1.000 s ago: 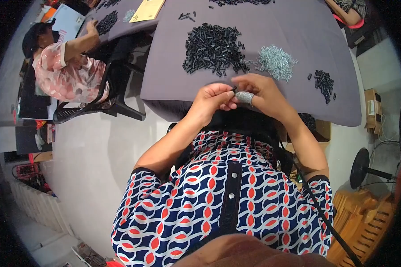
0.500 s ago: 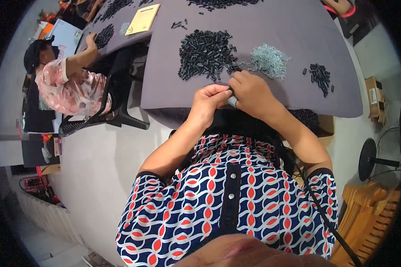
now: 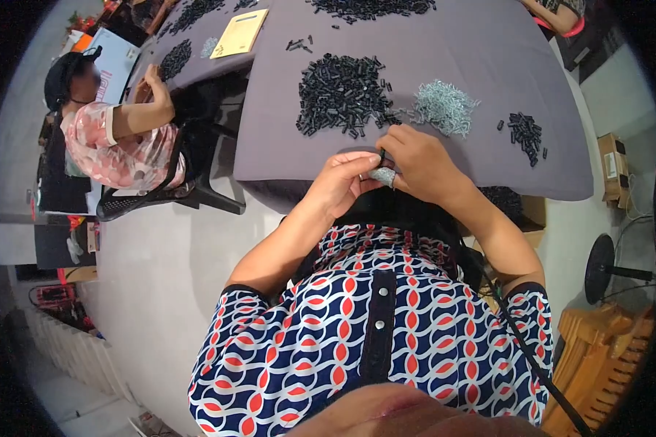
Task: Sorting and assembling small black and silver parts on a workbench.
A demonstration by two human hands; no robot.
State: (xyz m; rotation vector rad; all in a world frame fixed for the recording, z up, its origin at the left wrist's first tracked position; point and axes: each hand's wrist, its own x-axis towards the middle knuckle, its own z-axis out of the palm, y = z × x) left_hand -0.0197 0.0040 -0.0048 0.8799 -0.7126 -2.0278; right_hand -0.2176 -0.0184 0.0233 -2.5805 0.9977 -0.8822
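Note:
My left hand [image 3: 344,178] and my right hand [image 3: 424,162] meet at the table's near edge, fingers pinched together. Between their fingertips is a small black tube-like piece [image 3: 382,156], partly hidden by the fingers. A silver-grey wrapping [image 3: 383,175] covers a finger where the hands meet. Just beyond my fingers lies a large heap of short black pieces [image 3: 342,95]. To its right is a pile of tiny silvery metal parts [image 3: 446,108], too small to name exactly. Farther right lies a smaller group of black pieces [image 3: 524,137].
A grey cloth covers the table [image 3: 269,146]. More black pieces [image 3: 371,7] lie at its far side, near a yellow pad or envelope [image 3: 240,33]. A co-worker [image 3: 120,138] sits at left on a black chair [image 3: 211,167]. Boxes [image 3: 614,167] and a fan [image 3: 599,268] stand right.
My hands have drawn slightly nearer to me and shifted, so the silver-grey wrapping and black piece show more. At left, the co-worker's arm has bent and drawn back from the heap there.

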